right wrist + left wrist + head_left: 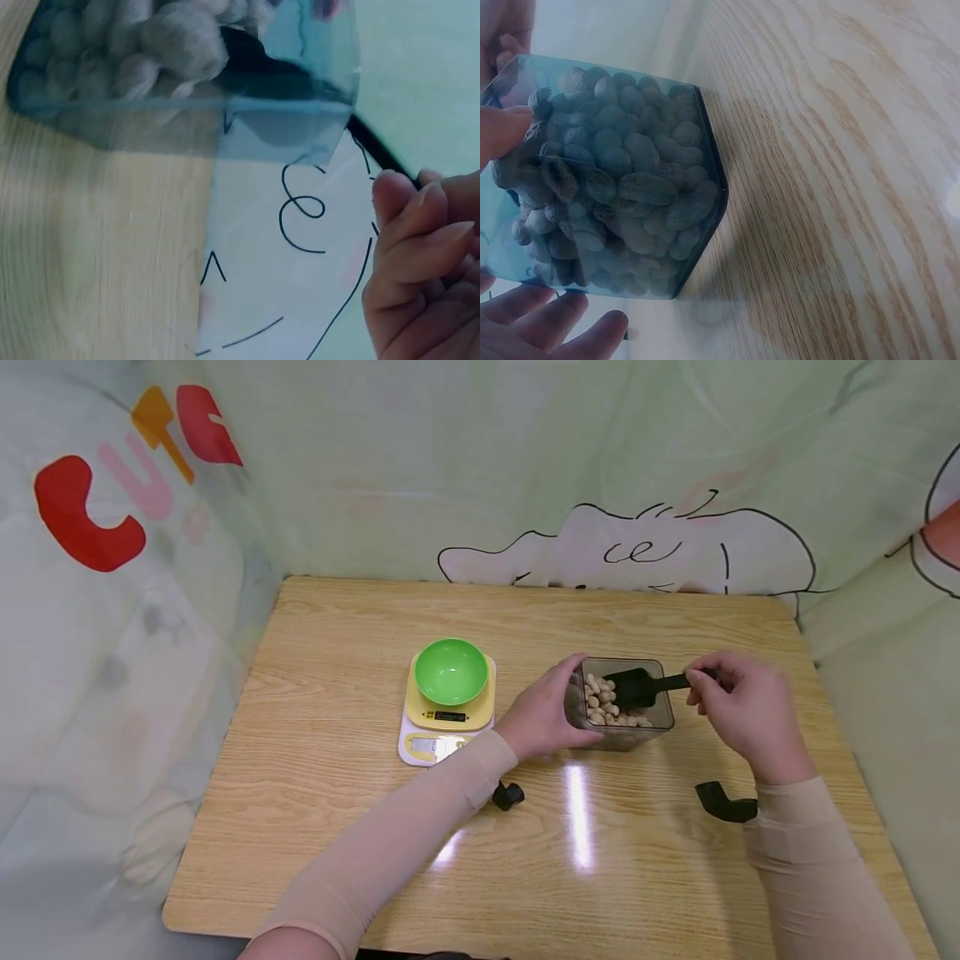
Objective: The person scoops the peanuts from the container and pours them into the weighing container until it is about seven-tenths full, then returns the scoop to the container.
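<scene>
**Head view: scoop in peanut tub, a hand on each**

R hand (750, 714) pinches the black scoop (637, 689) near the handle's end; its blade is inside the smoky clear tub (626, 741), by the peanuts (600, 700). L hand (542, 714) grips the tub's left end, thumb & fingers on opp. walls. Tub's over the wood table (322, 693), right of the kitchen scale (416, 714) w/ green bowl (451, 672).

Scoop: prob. light, stiff plastic; best held by the handle. Tub: prob. rigid, a bit slick, some heft w/ peanuts in; hold opp. walls. Peanuts: light, dry; shells may crack if squeezed.

Hard to see: blade's load, esp. thru tinted wall in R wrist view; whether tub's base sits flat. L sleeve (420, 831) hides pt. of scale. Black bent piece (723, 804) by R sleeve (806, 843): ID unclear, end cut off.
</scene>
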### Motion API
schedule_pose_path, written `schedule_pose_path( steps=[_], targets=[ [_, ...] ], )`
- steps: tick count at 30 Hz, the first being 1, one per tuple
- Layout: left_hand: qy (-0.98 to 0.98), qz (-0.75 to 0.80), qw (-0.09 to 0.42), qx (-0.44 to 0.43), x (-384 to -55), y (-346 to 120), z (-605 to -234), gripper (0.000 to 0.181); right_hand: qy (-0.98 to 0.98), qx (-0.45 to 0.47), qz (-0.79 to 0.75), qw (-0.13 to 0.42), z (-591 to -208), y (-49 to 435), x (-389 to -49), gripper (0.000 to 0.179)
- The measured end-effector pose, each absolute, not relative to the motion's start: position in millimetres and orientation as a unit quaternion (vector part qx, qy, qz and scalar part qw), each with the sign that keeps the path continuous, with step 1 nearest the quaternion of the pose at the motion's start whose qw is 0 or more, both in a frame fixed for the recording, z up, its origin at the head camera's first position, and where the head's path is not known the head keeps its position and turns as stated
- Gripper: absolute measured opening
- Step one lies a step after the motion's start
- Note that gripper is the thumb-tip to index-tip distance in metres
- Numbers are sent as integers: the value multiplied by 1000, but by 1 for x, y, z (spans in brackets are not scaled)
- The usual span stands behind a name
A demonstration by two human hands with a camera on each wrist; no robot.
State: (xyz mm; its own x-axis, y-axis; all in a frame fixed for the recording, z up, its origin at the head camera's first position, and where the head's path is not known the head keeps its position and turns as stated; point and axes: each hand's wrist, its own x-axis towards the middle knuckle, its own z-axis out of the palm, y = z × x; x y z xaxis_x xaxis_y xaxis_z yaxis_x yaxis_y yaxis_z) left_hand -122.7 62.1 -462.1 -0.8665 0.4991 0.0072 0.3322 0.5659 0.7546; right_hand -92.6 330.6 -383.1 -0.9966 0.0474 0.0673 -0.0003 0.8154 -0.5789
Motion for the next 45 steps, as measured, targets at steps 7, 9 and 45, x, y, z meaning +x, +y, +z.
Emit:
schedule_pose_path(
  steps=[7,9,45],
  targets=[
    [878,403,104,237,-124,62,-463,122,-955,17,292,51,-389,328,-89,25],
    [877,405,104,237,-124,61,-463,121,-954,5,295,46,-390,326,-90,29],
    [881,400,113,225,-124,62,-462,122,-911,-52,408,-12,-406,326,-98,33]
  ],
)
